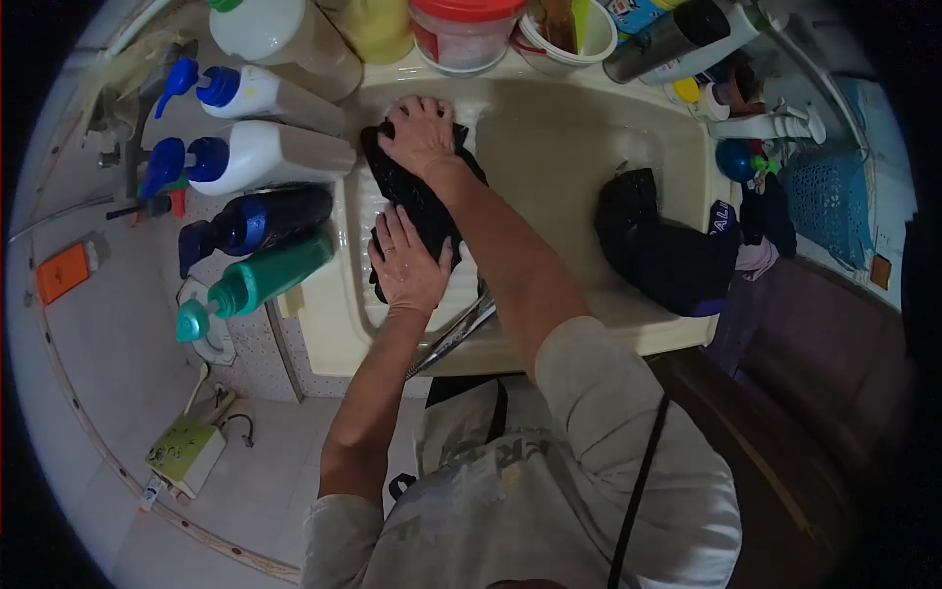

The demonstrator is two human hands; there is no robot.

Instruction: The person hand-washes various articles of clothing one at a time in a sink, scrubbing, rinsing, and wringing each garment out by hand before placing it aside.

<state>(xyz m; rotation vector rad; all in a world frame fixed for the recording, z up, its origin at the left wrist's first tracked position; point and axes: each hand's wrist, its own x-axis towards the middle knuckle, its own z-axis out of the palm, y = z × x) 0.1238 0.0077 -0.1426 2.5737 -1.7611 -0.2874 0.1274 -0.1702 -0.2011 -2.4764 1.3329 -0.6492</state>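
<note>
A wet black cloth [417, 196] lies bunched on the ribbed washboard part [359, 226] of a cream sink. My left hand [407, 260] presses flat on its lower part, fingers spread. Farther up, my right hand [422, 137] rests on the cloth's top end, its fingers apart and slightly bent. Neither hand is wrapped round the cloth. Another dark garment [667, 245] hangs over the right side of the basin [549, 216]. A metal shower hose [456, 334] crosses the sink's front edge just right of my left wrist.
White pump bottles [270, 157], a dark blue bottle [280, 218] and a green bottle [280, 270] line the left side. Behind the sink stand a red-lidded tub [466, 39] and a white bucket [569, 49]. A blue basket [829, 206] is at the right.
</note>
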